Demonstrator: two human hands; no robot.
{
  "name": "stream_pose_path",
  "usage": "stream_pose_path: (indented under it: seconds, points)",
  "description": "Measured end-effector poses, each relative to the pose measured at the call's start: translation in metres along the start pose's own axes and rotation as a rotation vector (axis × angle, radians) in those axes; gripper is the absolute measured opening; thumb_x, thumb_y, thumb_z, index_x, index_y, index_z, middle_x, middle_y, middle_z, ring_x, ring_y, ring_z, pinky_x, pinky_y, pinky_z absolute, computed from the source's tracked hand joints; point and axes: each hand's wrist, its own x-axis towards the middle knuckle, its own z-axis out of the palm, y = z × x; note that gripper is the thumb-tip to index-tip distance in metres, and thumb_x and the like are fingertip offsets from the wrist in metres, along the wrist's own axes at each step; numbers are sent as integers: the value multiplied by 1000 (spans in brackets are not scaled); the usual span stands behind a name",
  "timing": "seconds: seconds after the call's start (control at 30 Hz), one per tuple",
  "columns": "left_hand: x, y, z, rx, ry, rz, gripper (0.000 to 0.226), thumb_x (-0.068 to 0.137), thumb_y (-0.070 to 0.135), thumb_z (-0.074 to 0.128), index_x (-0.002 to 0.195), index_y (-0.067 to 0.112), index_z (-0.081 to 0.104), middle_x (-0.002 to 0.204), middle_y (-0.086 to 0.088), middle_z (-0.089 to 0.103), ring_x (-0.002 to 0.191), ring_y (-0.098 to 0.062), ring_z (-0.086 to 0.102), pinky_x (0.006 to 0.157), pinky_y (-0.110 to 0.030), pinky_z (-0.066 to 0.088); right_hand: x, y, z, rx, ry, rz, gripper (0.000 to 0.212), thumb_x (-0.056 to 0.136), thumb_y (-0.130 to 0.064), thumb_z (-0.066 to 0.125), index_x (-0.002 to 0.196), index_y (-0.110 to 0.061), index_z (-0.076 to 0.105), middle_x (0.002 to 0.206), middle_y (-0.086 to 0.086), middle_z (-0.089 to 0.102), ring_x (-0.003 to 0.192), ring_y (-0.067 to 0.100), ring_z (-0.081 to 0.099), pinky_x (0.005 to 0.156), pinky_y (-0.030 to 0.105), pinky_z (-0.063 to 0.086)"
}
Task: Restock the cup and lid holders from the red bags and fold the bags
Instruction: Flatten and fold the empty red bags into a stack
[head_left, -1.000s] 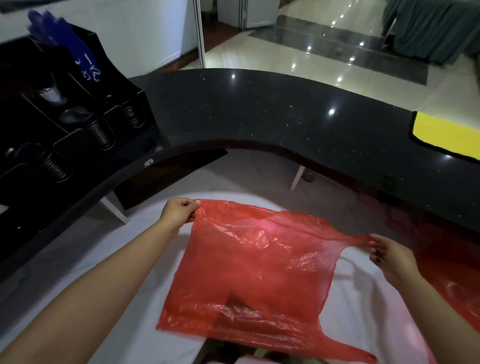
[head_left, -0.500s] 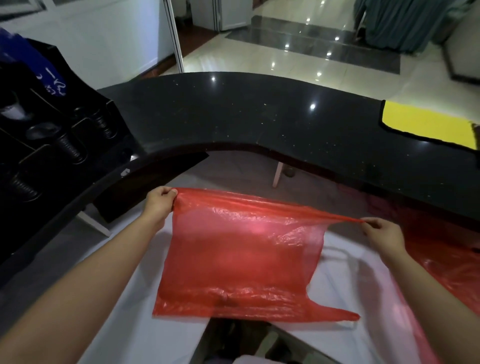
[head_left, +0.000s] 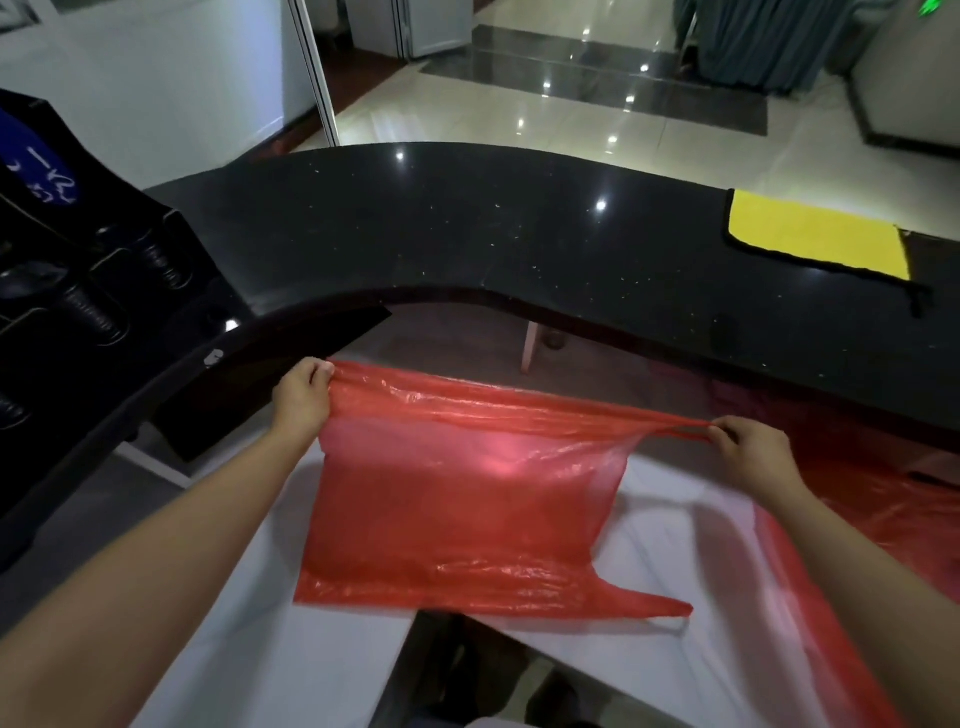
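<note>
A thin red plastic bag (head_left: 467, 499) hangs stretched flat between my hands above a white surface (head_left: 291, 654). My left hand (head_left: 301, 397) grips its upper left corner. My right hand (head_left: 753, 452) pinches the upper handle, pulled taut to the right. The bag's lower handle points right near the white surface's edge. A second red bag (head_left: 893, 499) lies crumpled at the right, under my right arm. The black cup and lid holder (head_left: 93, 280) stands at the far left with stacks of dark lids in its slots.
A curved black counter (head_left: 493, 239) arcs behind the bag. A yellow cloth (head_left: 815, 241) lies on its right part. A blue item (head_left: 36, 171) sits atop the holder. Glossy tiled floor lies beyond the counter.
Both hands have pulled the bag's top edge straight and taut, so the wrinkled sheet now hangs flatter. The view has shifted left to right, moving the holder toward the frame's left edge.
</note>
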Motion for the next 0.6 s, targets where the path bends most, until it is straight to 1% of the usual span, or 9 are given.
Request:
stream_pose_path:
  seconds: [0.07,0.1,0.17,0.2,0.23,0.33,0.43,0.53,0.6]
  points:
    - [0,9,6,-46,-1,17,24,104,34,48,86,27,63,80,6,63,74,-13,58,61,-30,44,2,-6,-2,-17,-26,46,20,95,-6,63,113,-5,73,109,20,74,101,38,67,81,35,42]
    - [1,15,9,-73,-12,23,24,104,34,48,88,27,63,82,6,64,76,-13,60,64,-31,47,2,-10,-4,-53,-79,60,32,94,-6,62,126,-8,68,118,20,71,107,39,65,86,38,45]
    - [2,25,13,-109,-69,57,22,104,34,50,91,25,65,85,5,66,78,-13,62,67,-32,49,1,-26,-10,-185,-205,62,63,89,-12,61,150,-21,44,132,17,62,115,40,62,86,42,48]
    - [1,31,15,-120,-106,79,22,104,34,51,91,25,66,84,6,67,77,-11,62,67,-29,49,0,-40,-13,-237,-217,53,70,89,-19,60,154,-27,35,136,15,58,117,39,60,86,43,49]
    - [-2,37,17,-131,-142,106,22,104,34,53,90,25,67,81,8,67,74,-7,61,66,-25,49,0,-57,-15,-240,-193,19,70,89,-24,60,153,-29,34,138,12,55,118,38,59,88,43,50]
    - [-14,59,25,-175,-243,192,23,103,31,56,84,26,68,72,16,66,66,6,59,61,-12,48,-3,-128,-11,-107,-141,-256,45,95,-33,60,139,-24,56,130,0,56,116,24,60,93,37,49]
    - [-26,83,33,-202,-324,251,20,102,30,59,90,18,70,84,0,71,75,-4,62,71,-25,52,0,-207,2,37,-202,-495,42,95,-39,67,132,-20,65,126,-4,61,117,15,58,98,27,46]
    - [-37,103,35,-232,-404,326,19,100,29,62,88,17,70,84,-2,71,77,-10,64,75,-35,55,5,-275,14,187,-289,-543,57,89,-38,76,139,-17,59,133,-2,64,121,9,59,94,13,39]
    - [-42,112,32,-233,-430,353,18,100,29,62,88,20,71,85,-3,72,79,-16,67,78,-41,56,9,-303,16,237,-307,-546,55,88,-37,78,137,-18,62,130,-3,67,119,8,61,98,16,43]
